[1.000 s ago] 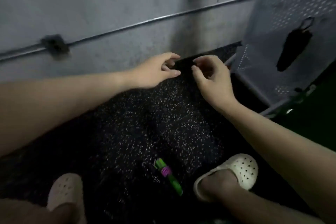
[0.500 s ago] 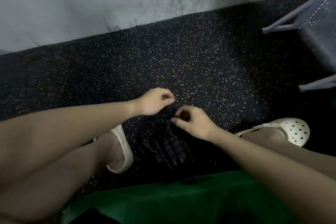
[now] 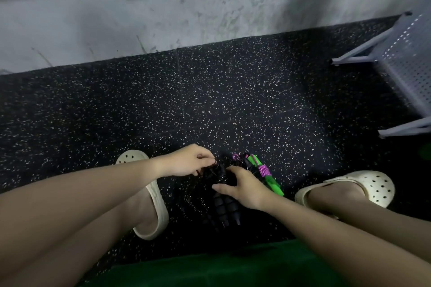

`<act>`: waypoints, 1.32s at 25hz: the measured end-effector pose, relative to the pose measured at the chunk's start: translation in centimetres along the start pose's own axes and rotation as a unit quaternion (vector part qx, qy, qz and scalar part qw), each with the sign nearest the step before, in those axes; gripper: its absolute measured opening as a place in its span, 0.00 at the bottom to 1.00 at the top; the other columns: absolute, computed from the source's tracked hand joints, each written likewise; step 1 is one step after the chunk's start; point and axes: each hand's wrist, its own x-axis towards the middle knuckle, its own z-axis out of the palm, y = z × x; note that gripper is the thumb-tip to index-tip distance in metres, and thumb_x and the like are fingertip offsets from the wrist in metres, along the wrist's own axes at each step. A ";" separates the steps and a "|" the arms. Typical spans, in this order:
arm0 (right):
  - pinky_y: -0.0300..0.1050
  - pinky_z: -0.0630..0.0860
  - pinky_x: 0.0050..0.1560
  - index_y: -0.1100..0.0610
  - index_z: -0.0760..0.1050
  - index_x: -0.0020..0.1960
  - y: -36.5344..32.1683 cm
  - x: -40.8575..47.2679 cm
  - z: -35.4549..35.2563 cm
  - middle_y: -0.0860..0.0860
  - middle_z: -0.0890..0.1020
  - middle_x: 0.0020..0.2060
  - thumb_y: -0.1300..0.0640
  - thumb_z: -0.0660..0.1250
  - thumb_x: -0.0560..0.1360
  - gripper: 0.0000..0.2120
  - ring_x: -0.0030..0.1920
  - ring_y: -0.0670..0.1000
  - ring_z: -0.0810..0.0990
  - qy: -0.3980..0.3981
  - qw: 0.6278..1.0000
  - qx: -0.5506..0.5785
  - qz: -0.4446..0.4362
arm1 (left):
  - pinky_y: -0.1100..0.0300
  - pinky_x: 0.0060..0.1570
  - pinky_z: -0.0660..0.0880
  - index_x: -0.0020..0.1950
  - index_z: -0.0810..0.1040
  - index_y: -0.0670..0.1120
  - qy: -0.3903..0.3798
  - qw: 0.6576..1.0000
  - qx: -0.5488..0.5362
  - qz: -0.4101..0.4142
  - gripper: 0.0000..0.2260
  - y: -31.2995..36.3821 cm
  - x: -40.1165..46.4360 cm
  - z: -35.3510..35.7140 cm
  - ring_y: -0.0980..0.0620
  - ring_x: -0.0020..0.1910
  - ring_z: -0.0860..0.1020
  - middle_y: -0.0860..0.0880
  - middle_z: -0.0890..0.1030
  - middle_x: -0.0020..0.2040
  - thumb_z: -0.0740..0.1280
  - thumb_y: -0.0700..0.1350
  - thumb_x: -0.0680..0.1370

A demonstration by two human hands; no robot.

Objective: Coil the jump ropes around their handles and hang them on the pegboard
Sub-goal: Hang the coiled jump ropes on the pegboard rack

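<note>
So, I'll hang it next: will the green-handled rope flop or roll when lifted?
Probably neither. The green-handled rope looks bundled, with purple cord wound round its handles, so it should lift as one stiff piece. On the speckled floor it seems unlikely to roll.

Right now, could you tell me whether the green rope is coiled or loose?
Coiled: purple cord is wound around the green handles, lying on the floor.

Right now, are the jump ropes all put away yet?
Not yet. The green jump rope looks coiled, purple cord wrapped round its handles, but lies on the floor. The right hand grips the black handles while the left hand pinches their cord. Both need hanging on the pegboard.
</note>
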 end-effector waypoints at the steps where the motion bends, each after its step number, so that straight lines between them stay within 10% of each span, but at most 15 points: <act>1: 0.40 0.77 0.57 0.55 0.79 0.59 -0.2 -0.1 -0.7 0.46 0.85 0.50 0.42 0.75 0.74 0.21 0.51 0.41 0.83 -0.006 0.999 0.033 0.001 | 0.63 0.43 0.80 0.53 0.85 0.50 0.011 1.000 -0.014 0.015 0.08 0.2 -0.1 -0.1 0.63 0.41 0.80 0.58 0.85 0.43 0.66 0.48 0.84; 5: 0.35 0.75 0.42 0.53 0.80 0.53 -1.8 -0.2 -4.9 0.43 0.82 0.37 0.43 0.74 0.75 0.15 0.35 0.36 0.79 -0.015 0.998 0.063 -0.015 | 0.68 0.43 0.72 0.47 0.84 0.51 0.095 0.992 -0.052 0.062 0.07 3.4 0.2 -0.5 0.67 0.39 0.79 0.61 0.85 0.39 0.68 0.44 0.83; 15: 0.50 0.78 0.48 0.57 0.82 0.50 -8.8 -4.1 -22.0 0.46 0.84 0.40 0.35 0.69 0.74 0.24 0.41 0.42 0.79 0.188 0.971 0.080 -0.124 | 0.61 0.51 0.73 0.49 0.87 0.50 0.241 0.943 -0.168 0.155 0.09 22.6 2.9 -5.6 0.60 0.50 0.82 0.55 0.87 0.49 0.67 0.45 0.83; 19: 0.36 0.77 0.52 0.54 0.82 0.57 -11.1 -8.8 -28.8 0.46 0.86 0.49 0.46 0.71 0.79 0.13 0.48 0.40 0.82 0.246 0.952 0.073 -0.167 | 0.56 0.61 0.74 0.42 0.88 0.52 0.214 0.936 -0.171 0.220 0.11 31.5 3.0 -6.7 0.54 0.54 0.83 0.54 0.88 0.48 0.69 0.45 0.81; 27: 0.48 0.81 0.42 0.45 0.83 0.52 -14.8 -16.4 -37.0 0.47 0.84 0.46 0.53 0.75 0.76 0.06 0.44 0.45 0.83 0.531 0.805 0.049 -0.260 | 0.64 0.46 0.73 0.45 0.84 0.50 0.212 0.894 -0.060 0.391 0.09 47.5 -0.1 -5.6 0.61 0.42 0.79 0.55 0.85 0.43 0.67 0.44 0.83; 33: 0.40 0.76 0.45 0.47 0.81 0.46 -18.3 -21.2 -41.7 0.44 0.84 0.43 0.55 0.76 0.75 0.05 0.44 0.42 0.82 0.601 0.757 -0.028 -0.256 | 0.67 0.38 0.70 0.45 0.79 0.47 0.189 0.855 -0.091 0.475 0.09 54.1 -1.0 -5.4 0.65 0.32 0.76 0.57 0.82 0.39 0.65 0.40 0.84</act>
